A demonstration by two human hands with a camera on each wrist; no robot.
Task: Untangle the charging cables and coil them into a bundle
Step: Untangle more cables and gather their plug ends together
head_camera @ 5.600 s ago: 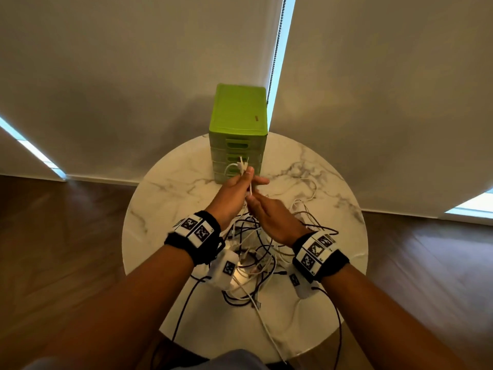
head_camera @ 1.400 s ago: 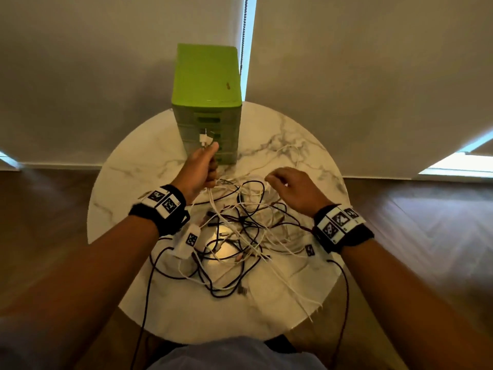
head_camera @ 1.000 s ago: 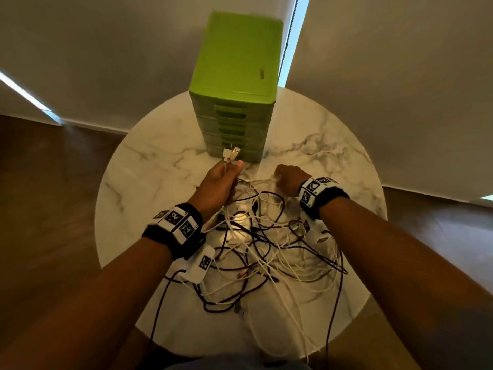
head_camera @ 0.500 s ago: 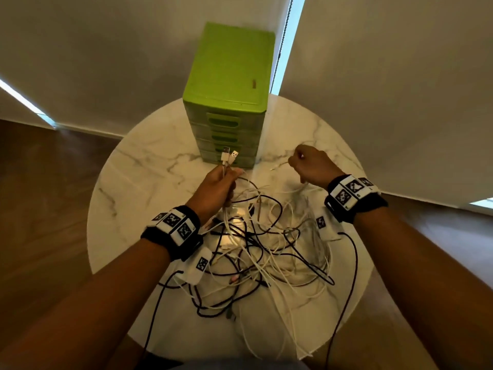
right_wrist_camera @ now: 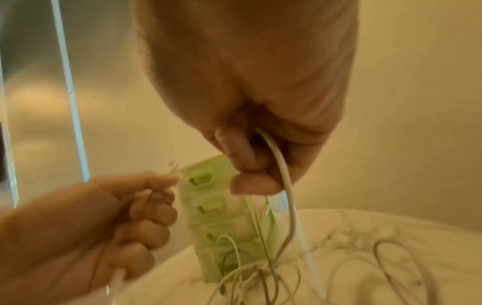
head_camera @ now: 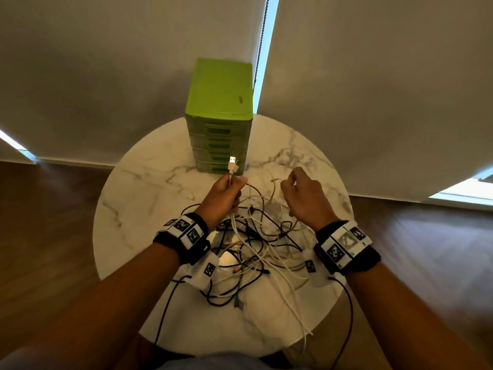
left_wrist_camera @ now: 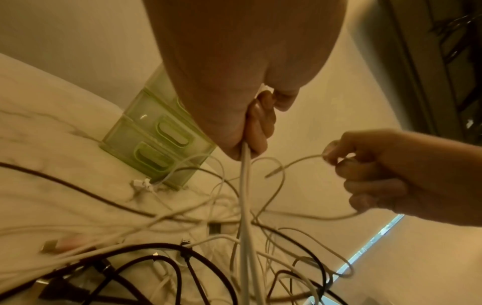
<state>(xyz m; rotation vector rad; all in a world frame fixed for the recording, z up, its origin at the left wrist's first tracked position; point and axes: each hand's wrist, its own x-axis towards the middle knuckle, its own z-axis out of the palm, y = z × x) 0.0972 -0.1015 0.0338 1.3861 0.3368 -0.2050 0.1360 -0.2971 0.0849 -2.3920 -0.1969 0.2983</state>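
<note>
A tangle of black and white charging cables lies on the round marble table. My left hand grips white cable ends above the pile, with a USB plug sticking up past the thumb; the white cable runs straight down from the fist. To its right, my right hand pinches a thin white cable lifted off the tangle, a loop of which hangs below the fingers. Both hands hover above the table.
A green drawer unit stands at the table's far edge, just beyond the hands. Blinds and a wall rise behind it. Wooden floor surrounds the table. Some cable ends trail over the near edge.
My right hand has come back from the far right towards the left hand, drawing a thin white cable with it. The left hand keeps hold of its cable ends.
</note>
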